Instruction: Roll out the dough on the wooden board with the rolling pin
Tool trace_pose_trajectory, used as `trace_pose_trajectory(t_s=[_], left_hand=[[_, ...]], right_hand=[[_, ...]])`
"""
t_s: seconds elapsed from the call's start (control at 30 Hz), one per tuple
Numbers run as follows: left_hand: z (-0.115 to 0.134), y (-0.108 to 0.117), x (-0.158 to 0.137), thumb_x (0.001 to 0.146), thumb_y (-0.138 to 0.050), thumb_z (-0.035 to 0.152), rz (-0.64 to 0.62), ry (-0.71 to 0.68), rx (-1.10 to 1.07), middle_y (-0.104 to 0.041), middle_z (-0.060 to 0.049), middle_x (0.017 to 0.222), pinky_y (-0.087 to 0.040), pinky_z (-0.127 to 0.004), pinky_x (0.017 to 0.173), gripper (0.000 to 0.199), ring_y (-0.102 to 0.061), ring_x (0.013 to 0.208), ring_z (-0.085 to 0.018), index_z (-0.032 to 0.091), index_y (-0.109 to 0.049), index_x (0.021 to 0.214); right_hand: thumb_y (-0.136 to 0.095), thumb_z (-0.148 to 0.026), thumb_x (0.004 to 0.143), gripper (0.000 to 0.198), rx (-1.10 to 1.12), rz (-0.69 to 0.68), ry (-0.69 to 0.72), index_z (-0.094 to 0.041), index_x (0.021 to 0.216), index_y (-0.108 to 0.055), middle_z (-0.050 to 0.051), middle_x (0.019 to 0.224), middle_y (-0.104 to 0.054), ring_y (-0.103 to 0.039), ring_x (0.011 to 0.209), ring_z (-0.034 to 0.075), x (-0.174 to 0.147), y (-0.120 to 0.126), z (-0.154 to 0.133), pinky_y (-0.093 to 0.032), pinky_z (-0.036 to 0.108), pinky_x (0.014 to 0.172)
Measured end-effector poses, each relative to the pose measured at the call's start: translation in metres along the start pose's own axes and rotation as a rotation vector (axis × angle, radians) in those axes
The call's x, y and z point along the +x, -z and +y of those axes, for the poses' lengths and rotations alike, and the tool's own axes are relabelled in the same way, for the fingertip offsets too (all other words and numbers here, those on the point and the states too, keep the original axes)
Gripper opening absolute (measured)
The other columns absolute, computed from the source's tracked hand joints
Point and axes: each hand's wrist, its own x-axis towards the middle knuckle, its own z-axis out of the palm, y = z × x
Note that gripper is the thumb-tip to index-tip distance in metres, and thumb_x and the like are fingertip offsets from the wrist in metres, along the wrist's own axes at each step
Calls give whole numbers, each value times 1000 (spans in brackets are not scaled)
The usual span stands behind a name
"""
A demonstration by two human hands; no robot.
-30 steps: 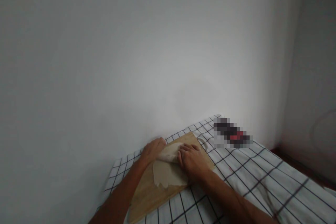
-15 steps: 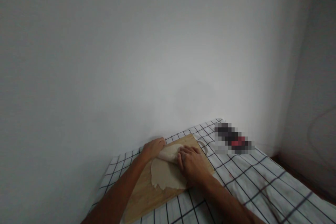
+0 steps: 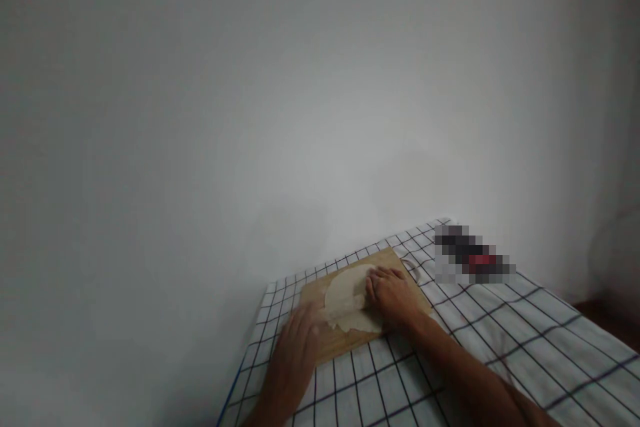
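A flat sheet of pale dough (image 3: 347,285) with a ragged near edge lies on a wooden board (image 3: 327,352). Across its nearer part runs a pale rolling pin (image 3: 346,313), a little blurred and close in colour to the dough. My right hand (image 3: 390,293) is curled over the pin's right end, fingers bent. At the left end is my left hand (image 3: 300,333), smeared by motion, its fingers over the pin's end and the board's left side. Both ends of the pin are hidden by the hands.
The board rests on a white cloth with a dark grid (image 3: 480,333), spread over a table against a plain wall (image 3: 320,113). A pixelated dark and red thing (image 3: 473,255) lies at the back right. Beside the board's right corner is a pale ring-shaped thing (image 3: 412,270).
The rolling pin and both hands have come nearer to me across the dough, uncovering its far part. My left hand has moved the most. The whole view has shifted.
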Motion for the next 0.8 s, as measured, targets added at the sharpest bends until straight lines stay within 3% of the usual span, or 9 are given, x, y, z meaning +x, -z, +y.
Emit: trace_pose_trajectory(t_s=[0.1, 0.2, 0.3, 0.4, 0.57, 0.67, 0.8], left_hand=[[22, 17, -32, 104, -38, 31, -40, 47, 23, -43, -3, 159, -43, -47, 117, 58, -38, 148, -23, 30, -25, 160], [36, 23, -43, 103, -37, 28, -23, 33, 33, -42, -4, 160, -45, -49, 115, 62, -36, 149, -25, 31, -18, 162], [34, 17, -42, 103, -36, 28, -12, 32, 67, -43, -6, 159, -44, -52, 115, 62, -39, 148, -26, 30, -16, 162], [17, 3, -31, 103, -35, 28, -24, 5, 100, -44, -7, 158, -41, -53, 118, 60, -37, 149, -26, 28, -20, 161], [-20, -27, 20, 101, -37, 28, -42, -100, 74, -50, -11, 153, -39, -55, 118, 46, -36, 149, -29, 23, -49, 145], [-31, -47, 72, 96, -47, 39, -277, -55, 16, -46, -14, 156, -32, -54, 121, 53, -40, 146, -32, 17, -51, 144], [-24, -70, 141, 104, -24, 31, -403, 106, -54, -51, -8, 153, -36, -50, 117, 52, -45, 143, -26, 24, -43, 152]], right_hand=[[-31, -27, 107, 44, -15, 4, 12, -18, 115, -72, 12, 131, -68, -58, 128, 22, 0, -2, 2, -35, 40, 114], [-30, -27, 107, 43, -30, 1, 17, -17, 116, -71, 12, 132, -68, -59, 128, 23, -1, -4, 3, -36, 41, 113], [-31, -28, 107, 42, -38, -1, 14, -17, 117, -71, 12, 132, -68, -58, 128, 23, 0, -2, 2, -37, 40, 112], [-33, -29, 106, 42, -25, -3, 1, -19, 114, -72, 11, 130, -69, -58, 128, 23, 1, 1, 1, -38, 39, 111], [-39, -28, 104, 37, 15, -18, -20, -19, 109, -74, 11, 131, -68, -58, 128, 24, 2, 1, -1, -35, 41, 113], [-43, -30, 101, 35, 20, -32, -22, -17, 119, -70, 12, 134, -66, -54, 131, 26, 1, 0, -7, -35, 43, 113], [-45, -29, 100, 43, 27, -2, -53, -19, 140, -56, 11, 140, -62, -50, 134, 26, 2, 2, -13, -35, 43, 111]])
